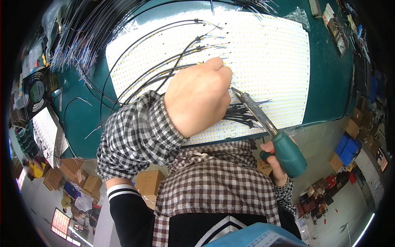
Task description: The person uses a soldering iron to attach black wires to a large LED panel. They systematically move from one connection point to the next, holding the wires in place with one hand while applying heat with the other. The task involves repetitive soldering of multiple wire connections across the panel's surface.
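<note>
Brown checked apron (218, 181), black-and-white gingham sleeves (131, 129) (gathered cuffs (171, 123))

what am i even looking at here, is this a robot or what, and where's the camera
No robot: these are a person's two bare hands. The single picture comes from a wide fisheye camera worn on the head, looking down, so straight edges bend near its rim. On the green table lies a white sheet dotted with small yellow squares, with black cables across it. The right hand holds a green-bodied tool with a metal barrel, probably a soldering iron, its tip close to the left hand. That hand is curled over the sheet by the cable ends; its fingertips are hidden, so I can't tell what it grips.
</note>
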Tool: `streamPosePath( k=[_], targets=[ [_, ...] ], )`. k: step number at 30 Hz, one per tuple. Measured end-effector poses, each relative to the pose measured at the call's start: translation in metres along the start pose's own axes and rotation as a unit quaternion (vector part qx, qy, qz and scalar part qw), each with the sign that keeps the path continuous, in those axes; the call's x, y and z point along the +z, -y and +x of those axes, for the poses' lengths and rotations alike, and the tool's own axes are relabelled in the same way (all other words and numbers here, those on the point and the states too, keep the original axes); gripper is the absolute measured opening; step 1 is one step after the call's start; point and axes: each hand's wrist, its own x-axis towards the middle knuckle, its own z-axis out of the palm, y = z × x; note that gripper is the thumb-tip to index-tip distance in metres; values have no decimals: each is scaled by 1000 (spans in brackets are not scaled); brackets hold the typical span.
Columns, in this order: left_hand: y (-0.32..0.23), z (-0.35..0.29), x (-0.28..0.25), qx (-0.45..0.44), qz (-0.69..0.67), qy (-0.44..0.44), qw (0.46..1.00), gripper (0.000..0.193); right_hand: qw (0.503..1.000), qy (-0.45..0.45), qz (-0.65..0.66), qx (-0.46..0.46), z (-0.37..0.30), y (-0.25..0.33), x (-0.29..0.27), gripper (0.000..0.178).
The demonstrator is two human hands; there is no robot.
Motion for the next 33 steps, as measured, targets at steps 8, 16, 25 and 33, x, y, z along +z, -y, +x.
streamPosePath(
  k=[8, 16, 25, 33],
  targets=[
    [2, -2, 1, 3, 3, -5, 1000, 9, 990, -42, 134, 31, -4, -1, 9, 45],
    [2, -2, 0, -4, 1, -2, 1000, 8, 990, -25, 131, 38, -6, -5, 2, 45],
    [0, -21, -16, 35, 37, -13, 999, 15, 986, -71, 153, 5, -1, -2, 3, 51],
    [1, -34, -3, 93, 40, -156, 983, 14, 974, -111, 198, -16, 10, 1, 2, 48]
  ],
)
